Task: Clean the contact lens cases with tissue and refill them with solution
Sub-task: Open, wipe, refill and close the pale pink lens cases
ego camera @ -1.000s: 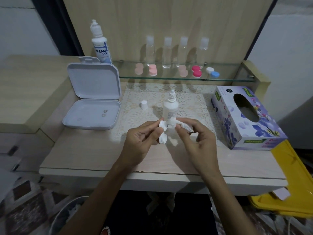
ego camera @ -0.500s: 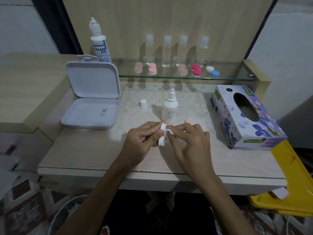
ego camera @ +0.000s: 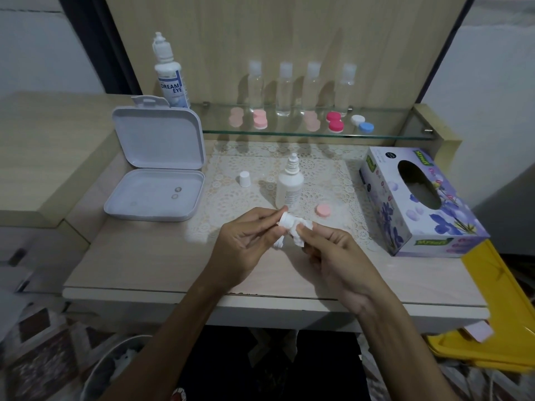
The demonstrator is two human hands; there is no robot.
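White plastic in your hands: your left hand (ego camera: 246, 241) pinches the contact lens case (ego camera: 285, 227) above the desk (ego camera: 144, 264), tipped toward you so a well faces the wipe. Your right hand (ego camera: 333, 250) pinches a wad of tissue (ego camera: 301, 234) against the case, thumb on top; likely you are drying one well while the left steadies it. Just beyond, a pink cap (ego camera: 323, 210) lies on the lace mat (ego camera: 333, 175), set aside, it seems, to leave the well open. The small solution bottle (ego camera: 289, 186) stands uncapped close by, its white cap (ego camera: 244, 178) to the left, ready for refilling. Tissue box (ego camera: 419, 204) sits at your right, within reach. Open white box (ego camera: 156, 175) at left. Far back, a glass shelf (ego camera: 390, 134) carries more cases (ego camera: 335, 123) and a larger bottle (ego camera: 169, 76).
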